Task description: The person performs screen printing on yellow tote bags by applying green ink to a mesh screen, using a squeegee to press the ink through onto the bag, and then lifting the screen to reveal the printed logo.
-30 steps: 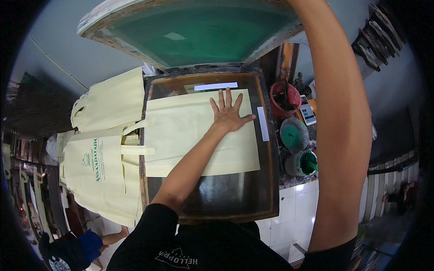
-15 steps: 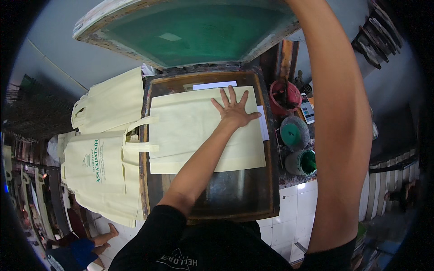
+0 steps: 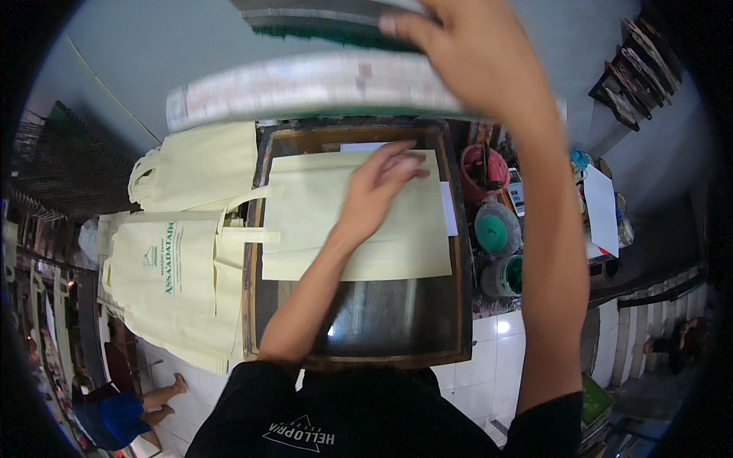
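Cream bag [image 3: 305, 210] lying flat on table [image 3: 366, 324], long axis running L-R; nearer L hand [image 3: 382, 182] hanging loose over it, holding nothing; R hand [image 3: 479, 57] gripping squeegee [image 3: 321, 15] up on far side.

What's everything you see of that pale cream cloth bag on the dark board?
The pale cream, rectangular bag looks like fabric and lies flat on the dark, wood-rimmed board, faintly creased, with no print showing. Its cream strap handle sticks out left, past the board's edge. White strips show at its far and right edges. The bare left hand is over it; blur hides whether they touch.
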`<state>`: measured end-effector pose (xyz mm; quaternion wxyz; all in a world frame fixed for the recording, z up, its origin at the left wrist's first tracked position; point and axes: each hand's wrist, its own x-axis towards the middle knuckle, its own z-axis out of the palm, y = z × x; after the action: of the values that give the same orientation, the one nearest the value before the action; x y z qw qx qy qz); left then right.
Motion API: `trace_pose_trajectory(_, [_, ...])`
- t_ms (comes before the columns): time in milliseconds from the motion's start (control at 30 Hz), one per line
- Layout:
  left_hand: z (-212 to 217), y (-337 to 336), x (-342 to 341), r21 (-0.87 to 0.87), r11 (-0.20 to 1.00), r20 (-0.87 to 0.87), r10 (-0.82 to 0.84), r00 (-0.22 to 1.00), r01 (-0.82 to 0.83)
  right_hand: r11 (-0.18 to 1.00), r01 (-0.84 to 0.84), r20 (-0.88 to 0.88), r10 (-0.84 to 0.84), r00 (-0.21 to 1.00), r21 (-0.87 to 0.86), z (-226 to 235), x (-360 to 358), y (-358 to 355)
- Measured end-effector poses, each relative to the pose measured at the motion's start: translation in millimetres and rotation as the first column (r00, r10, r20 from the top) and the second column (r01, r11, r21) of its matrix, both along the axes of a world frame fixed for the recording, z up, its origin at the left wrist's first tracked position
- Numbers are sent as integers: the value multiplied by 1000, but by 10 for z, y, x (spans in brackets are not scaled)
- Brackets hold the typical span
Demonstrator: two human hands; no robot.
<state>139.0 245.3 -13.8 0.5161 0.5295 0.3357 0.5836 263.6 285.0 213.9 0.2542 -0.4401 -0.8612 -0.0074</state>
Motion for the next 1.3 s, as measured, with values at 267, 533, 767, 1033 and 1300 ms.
trace_pose_trajectory(267, [-700,-2235,-566,-525,848,144,178,973,-77,945,-326,-225,325,918,35,-2112,153,-1167])
trace_pose_trajectory(533, [-1133,-2320,-519,-678,730,41,162,986,-92,929,-319,-31,319,947,-185,-2525,114,-1032])
trace_pose_trajectory(767, [-1126,-2308,-493,-683,725,58,174,983,-88,854,-361,34,402,915,-376,-2412,194,-1437])
trace_pose_trajectory(1033, [-1149,-2344,-527,-707,704,83,177,981,-68,922,-366,121,381,917,-128,-2833,-50,-741])
trace_pose_trajectory(1300, [-965,-2252,-676,-812,560,318,186,929,166,925,-178,165,244,956,-336,-2667,-487,1333])
